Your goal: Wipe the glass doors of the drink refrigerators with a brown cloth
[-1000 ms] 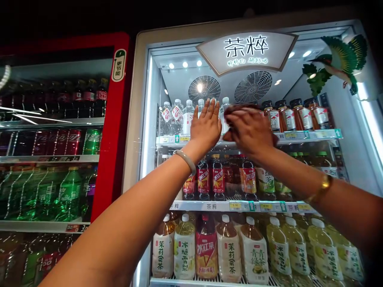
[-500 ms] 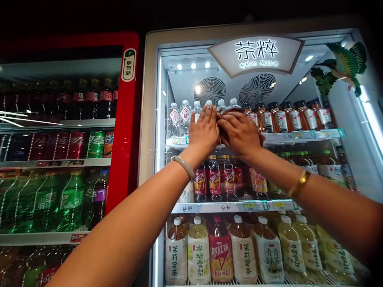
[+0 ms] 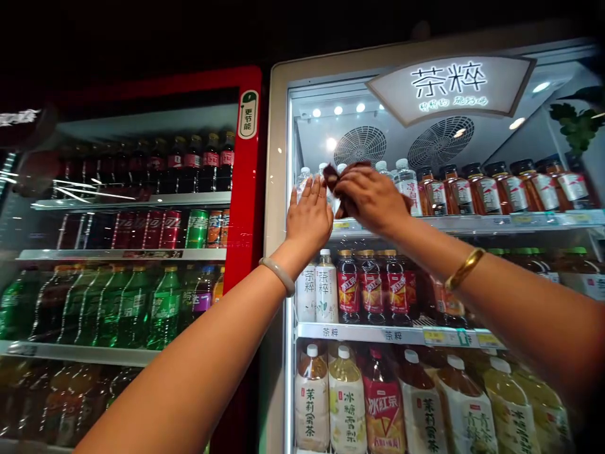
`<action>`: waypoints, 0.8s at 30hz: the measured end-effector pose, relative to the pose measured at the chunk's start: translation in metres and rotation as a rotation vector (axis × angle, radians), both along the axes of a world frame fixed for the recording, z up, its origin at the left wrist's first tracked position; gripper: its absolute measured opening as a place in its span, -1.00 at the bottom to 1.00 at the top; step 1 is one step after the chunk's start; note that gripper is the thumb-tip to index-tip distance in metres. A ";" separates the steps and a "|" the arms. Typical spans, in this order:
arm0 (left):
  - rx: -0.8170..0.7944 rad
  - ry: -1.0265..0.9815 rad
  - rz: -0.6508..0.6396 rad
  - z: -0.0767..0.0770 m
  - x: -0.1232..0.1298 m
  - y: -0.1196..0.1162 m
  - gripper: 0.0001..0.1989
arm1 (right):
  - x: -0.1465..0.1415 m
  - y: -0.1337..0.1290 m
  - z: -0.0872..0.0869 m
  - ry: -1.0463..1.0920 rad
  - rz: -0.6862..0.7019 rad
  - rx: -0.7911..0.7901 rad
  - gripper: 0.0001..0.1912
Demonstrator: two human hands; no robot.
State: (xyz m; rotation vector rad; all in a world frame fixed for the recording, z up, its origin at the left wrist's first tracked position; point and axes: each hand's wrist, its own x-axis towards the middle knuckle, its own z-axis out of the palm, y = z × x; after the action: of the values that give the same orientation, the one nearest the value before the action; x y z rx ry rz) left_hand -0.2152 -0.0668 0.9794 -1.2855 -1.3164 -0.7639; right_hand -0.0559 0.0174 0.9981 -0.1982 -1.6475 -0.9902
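Observation:
My left hand [image 3: 309, 211] lies flat with its fingers stretched upward against the glass door of the lit drinks cooler [image 3: 278, 189], near the door's left side. It holds nothing. Just to its right, my right hand [image 3: 375, 198] presses a crumpled dark brown cloth [image 3: 332, 178] to the same glass, fingers bent over it. Part of the cloth is hidden beneath that palm. Behind the glass, clear water bottles [image 3: 406, 188] and amber bottles [image 3: 457, 194] line the top shelf, partly covered by my hands.
A red-framed cooler [image 3: 246, 208] with cola bottles, cans and green bottles [image 3: 164, 309] stands to the left. A lit fan-shaped sign [image 3: 451, 88] is at the top of the right cooler. Lower shelves hold red-labelled tea bottles [image 3: 348, 290] and large tea bottles [image 3: 312, 403].
The view has swung left, showing more of the red cooler. Both hands have shifted left across the glass, the cloth along with the right one. A slightly wider gap separates the hands.

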 end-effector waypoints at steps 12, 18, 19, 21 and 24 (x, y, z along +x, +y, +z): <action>-0.034 0.030 0.139 -0.017 -0.062 -0.037 -0.38 | -0.047 -0.019 -0.002 -0.307 0.031 0.171 -0.63; 0.038 -0.062 0.257 0.007 -0.066 -0.043 -0.36 | -0.077 -0.024 0.069 -0.005 0.115 0.097 -0.61; 0.043 -0.072 0.275 0.007 -0.067 -0.044 -0.36 | -0.081 -0.025 0.060 -0.092 0.128 0.156 -0.62; 0.037 -0.074 0.307 0.006 -0.070 -0.047 -0.36 | -0.088 -0.027 0.046 -0.281 0.138 0.267 -0.63; 0.030 -0.094 0.353 0.020 -0.073 -0.048 -0.34 | -0.102 -0.034 0.070 -0.320 0.133 0.238 -0.60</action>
State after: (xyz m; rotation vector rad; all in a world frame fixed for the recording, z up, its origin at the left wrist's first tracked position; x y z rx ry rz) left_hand -0.2882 -0.1149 0.9996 -0.9663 -1.5489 -0.5969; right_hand -0.1575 -0.0166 1.0680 0.2390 -1.7837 -1.1481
